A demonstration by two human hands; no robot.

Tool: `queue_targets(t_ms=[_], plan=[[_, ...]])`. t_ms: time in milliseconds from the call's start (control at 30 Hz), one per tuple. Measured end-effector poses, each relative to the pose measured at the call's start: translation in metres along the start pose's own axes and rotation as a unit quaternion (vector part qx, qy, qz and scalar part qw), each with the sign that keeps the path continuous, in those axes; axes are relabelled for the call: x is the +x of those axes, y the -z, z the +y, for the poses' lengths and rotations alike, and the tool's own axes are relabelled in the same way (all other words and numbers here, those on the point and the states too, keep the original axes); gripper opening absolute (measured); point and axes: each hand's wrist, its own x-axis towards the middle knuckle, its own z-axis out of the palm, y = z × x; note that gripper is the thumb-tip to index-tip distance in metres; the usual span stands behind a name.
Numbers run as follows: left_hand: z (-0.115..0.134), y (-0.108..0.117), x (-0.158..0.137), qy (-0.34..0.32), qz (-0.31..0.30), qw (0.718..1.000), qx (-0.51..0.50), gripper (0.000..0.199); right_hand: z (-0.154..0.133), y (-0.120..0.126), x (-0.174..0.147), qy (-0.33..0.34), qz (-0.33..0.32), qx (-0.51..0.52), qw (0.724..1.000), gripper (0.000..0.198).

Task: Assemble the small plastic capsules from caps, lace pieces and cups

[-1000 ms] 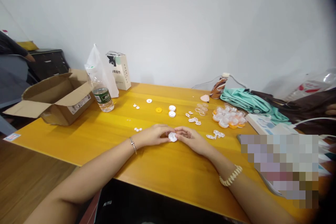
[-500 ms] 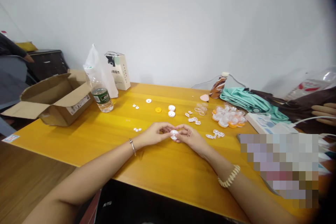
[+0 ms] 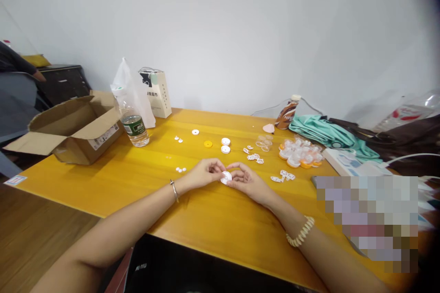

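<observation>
A small round white plastic disc is pinched between both hands above the table's middle. My left hand grips its left side with the thumb in front, while my right hand has thumb and fingers at its right edge. Just beyond the hands lie two round white pieces, one behind the other, and a yellow disc. Farther back is a flat white ring. Tiny white parts sit left of my left hand. To the right are perforated white pieces and more of them.
At the left stand an open cardboard box, a water bottle and a paper bag. Toward the right are clear rings, a cluster of clear-and-orange capsules, a brown bottle, teal cloth and a power strip.
The white disc has turned in my fingers and now shows its flat face more. Both hands stay close together, with only slight finger movement.
</observation>
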Motion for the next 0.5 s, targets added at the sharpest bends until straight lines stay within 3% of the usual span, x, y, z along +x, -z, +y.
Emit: queue_targets(t_ms=[133,267,500], plan=[[0.002,0.001,0.001,0.001,0.021,1.0,0.009,0.025,-0.001,0.003,0.001,0.007,0.008,0.012,1.0,0.041],[0.002,0.007,0.01,-0.038,0.109,0.986,0.123,0.028,-0.001,0.01,0.003,-0.007,0.064,0.076,0.995,0.042],[-0.005,0.016,0.046,-0.119,0.07,0.898,0.418,0.033,0.004,0.021,0.005,-0.015,0.11,0.09,0.99,0.045]])
